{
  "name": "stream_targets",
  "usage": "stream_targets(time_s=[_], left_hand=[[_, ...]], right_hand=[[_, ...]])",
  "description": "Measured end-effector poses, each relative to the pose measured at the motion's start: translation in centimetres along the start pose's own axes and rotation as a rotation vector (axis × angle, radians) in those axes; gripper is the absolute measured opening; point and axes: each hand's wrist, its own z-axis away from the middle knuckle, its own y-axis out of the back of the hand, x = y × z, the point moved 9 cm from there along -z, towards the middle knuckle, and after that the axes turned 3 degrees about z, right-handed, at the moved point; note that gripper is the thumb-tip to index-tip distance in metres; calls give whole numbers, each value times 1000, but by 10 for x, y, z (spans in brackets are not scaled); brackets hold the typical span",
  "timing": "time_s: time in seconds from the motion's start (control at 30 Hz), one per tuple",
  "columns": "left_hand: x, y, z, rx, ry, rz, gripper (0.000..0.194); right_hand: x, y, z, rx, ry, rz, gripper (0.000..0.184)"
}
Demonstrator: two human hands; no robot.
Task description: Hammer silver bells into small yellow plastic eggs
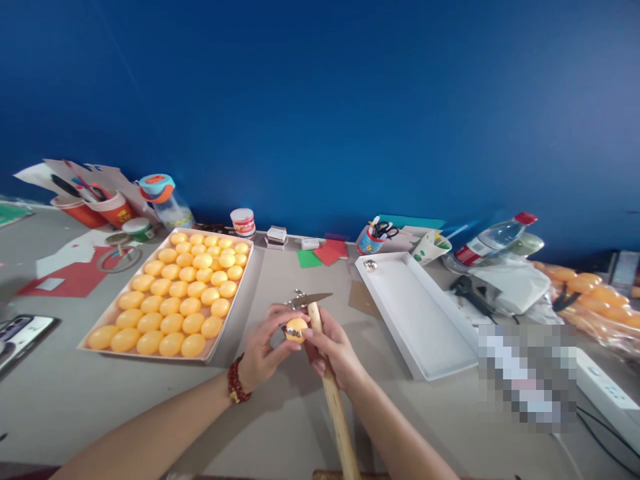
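My left hand [267, 343], with a dark red bead bracelet at its wrist, is closed on a small orange ball [297, 325]. A strip of shiny silver pieces runs across the ball. My right hand [335, 347] is wrapped round the wooden handle [336, 407] of a hammer-like tool, and its fingertips reach the ball's right side. The tool's narrow, pointed metal head [317, 298] lies just beyond both hands. Several small silver pieces [298, 295] are on the table beside that head; their exact kind is unclear.
Left stands a shallow box [213, 350] full of orange balls. At right, a long white tray [420, 320] has a silver piece [370, 265] in its far corner. Behind are a scissors cup [371, 241] and coloured paper [330, 252]. A bottle [493, 240] and power strip [607, 387] are farther right.
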Motion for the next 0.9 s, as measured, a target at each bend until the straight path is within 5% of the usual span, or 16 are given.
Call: stream_targets(time_s=[0.57,0.9], left_hand=[[-5,-4,0,-39,-44,-29,42],[-11,-1,1,-35,-14,-10,39]], right_hand=[[2,15,-1,140,45,175,47],[10,6,-3,90,-39,-20,46]])
